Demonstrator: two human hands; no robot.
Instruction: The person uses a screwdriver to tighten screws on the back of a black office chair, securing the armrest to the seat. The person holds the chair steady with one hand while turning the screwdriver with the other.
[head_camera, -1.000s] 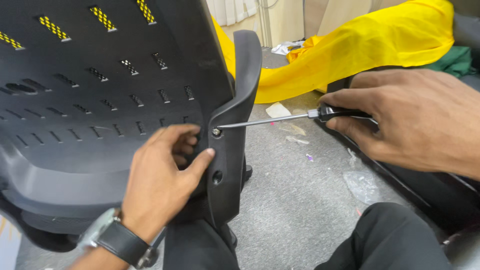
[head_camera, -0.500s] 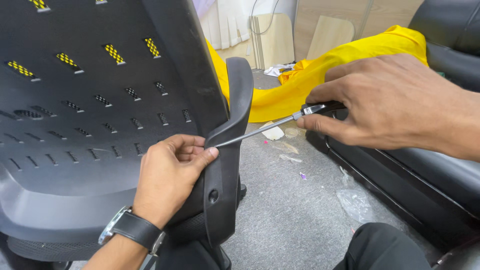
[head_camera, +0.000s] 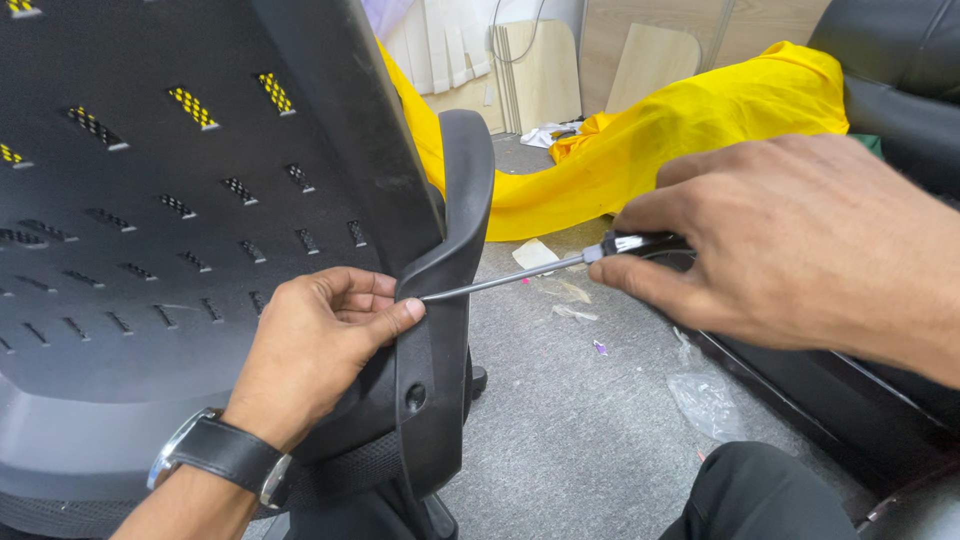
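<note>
Crumpled clear wrapper (head_camera: 706, 400) on floor (head_camera: 580, 430)

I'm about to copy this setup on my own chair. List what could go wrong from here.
1. The left hand has its thumb right beside the screwdriver tip; a slip could likely jab it.
2. The right hand holds the handle at a slant to the black bracket, so the tip might skid off.
3. The chair back leans tilted and could shift.
</note>
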